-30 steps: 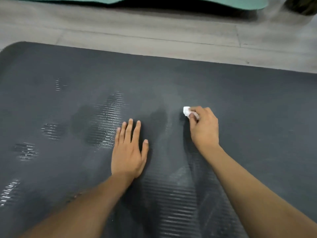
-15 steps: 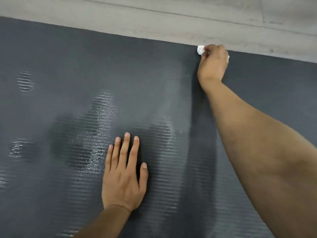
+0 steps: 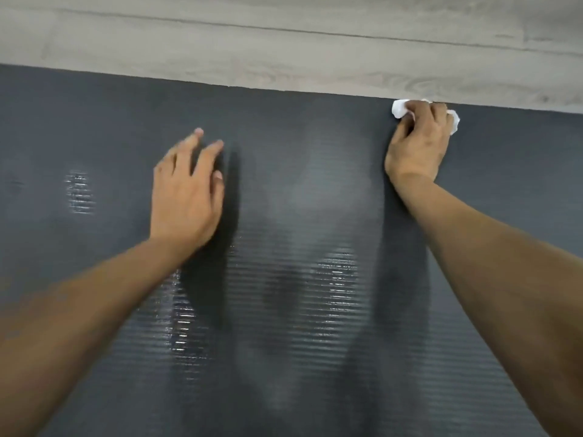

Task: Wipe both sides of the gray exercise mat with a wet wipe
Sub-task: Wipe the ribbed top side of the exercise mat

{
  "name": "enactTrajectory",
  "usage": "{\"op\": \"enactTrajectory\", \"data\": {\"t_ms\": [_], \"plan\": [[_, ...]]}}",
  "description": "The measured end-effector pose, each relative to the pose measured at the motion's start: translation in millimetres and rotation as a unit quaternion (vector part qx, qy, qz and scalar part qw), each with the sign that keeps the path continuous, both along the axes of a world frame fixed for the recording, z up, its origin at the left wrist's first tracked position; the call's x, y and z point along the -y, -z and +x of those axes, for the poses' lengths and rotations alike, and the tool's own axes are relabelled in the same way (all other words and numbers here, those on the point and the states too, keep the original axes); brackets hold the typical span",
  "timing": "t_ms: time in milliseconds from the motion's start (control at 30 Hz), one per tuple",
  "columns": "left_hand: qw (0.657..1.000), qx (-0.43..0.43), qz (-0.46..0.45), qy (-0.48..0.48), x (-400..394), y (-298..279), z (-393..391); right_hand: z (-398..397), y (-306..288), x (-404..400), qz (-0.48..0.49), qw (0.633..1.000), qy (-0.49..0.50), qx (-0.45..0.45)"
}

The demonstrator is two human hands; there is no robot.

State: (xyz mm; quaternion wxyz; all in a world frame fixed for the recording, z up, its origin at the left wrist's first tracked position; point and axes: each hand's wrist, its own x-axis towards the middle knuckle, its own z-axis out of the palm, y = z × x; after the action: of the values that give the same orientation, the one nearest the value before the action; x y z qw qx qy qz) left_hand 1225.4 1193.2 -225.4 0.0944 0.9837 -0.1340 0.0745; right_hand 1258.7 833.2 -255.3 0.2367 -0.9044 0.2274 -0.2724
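My right hand [image 3: 416, 143] has its fingers curled round the white wipe [image 3: 398, 108] at the mat's [image 3: 315, 190] far edge — right beside the floor [image 3: 284, 42]. My left hand [image 3: 186, 197] hovers over mid-mat, fingers loosely spread — holding nothing.

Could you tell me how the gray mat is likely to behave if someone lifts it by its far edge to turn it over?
The gray mat lies fully flat, so it would probably droop rather than stay stiff. Its glossy wet streaks may feel slippery, though the ribbed texture should aid grip.
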Motion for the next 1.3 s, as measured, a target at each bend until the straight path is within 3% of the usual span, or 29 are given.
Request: {"op": "enactTrajectory", "data": {"t_ms": [100,367,533,633,733,800,867,933,1067,1167,1233,1300], "plan": [[0.998,-0.042,0.032,0.023,-25,21,52,2,0,-5,-0.013,1.000,0.012,0.022],[0.998,-0.054,-0.008,0.013,-32,27,55,6,-2,-9,-0.047,0.999,0.019,0.007],[0.998,-0.068,-0.009,0.016,-29,26,54,21,-15,-43,0.018,0.990,0.137,-0.009],[0.998,-0.067,-0.008,0.015,-29,26,55,54,-20,-138,0.048,0.998,0.007,0.030],[0.998,-0.066,-0.002,0.014,-29,27,55,74,-25,-232,0.042,0.991,-0.122,-0.018],[0.998,-0.063,0.005,0.017,-29,26,56,77,-24,-236,0.035,0.982,-0.172,-0.067],[0.998,-0.063,0.000,0.023,-27,25,57,67,-25,-198,-0.036,0.974,-0.201,-0.100],[0.998,-0.062,-0.005,0.016,-28,25,57,51,-29,-133,-0.068,0.979,-0.146,-0.129],[0.998,-0.059,-0.010,0.011,-26,27,57,4,-53,15,-0.049,0.979,0.114,-0.163],[0.998,-0.061,-0.009,0.008,-27,28,57,4,-52,6,-0.035,0.974,0.177,-0.134],[0.998,-0.057,-0.005,0.009,-25,27,57,20,-39,-52,-0.036,0.988,0.106,-0.110],[0.998,-0.059,-0.004,0.010,-25,27,59,28,-28,-136,-0.068,0.989,-0.033,-0.125]]}}
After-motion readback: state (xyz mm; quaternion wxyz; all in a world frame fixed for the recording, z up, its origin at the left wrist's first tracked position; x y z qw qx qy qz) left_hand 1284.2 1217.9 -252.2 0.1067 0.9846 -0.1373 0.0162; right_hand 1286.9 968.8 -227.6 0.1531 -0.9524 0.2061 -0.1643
